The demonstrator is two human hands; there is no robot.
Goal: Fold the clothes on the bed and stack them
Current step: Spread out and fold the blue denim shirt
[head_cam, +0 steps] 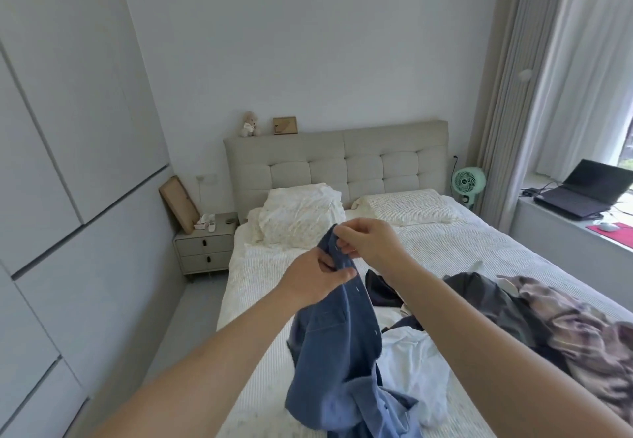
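Blue button-front shirt (339, 352) hung crumpled at lower centre, upper edge lifted above the bed (479, 249), white garment (416, 365) lay just right, dark and plaid clothes (561, 328) heaped at right

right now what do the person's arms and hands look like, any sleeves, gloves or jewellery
Both arms are bare along all of their visible length, from the bottom edge of the picture to the wrists: no sleeve shows. The left hand and right hand wear no gloves. No watch, bracelet or ring is visible on either, though parts of the fingers are hidden by cloth.
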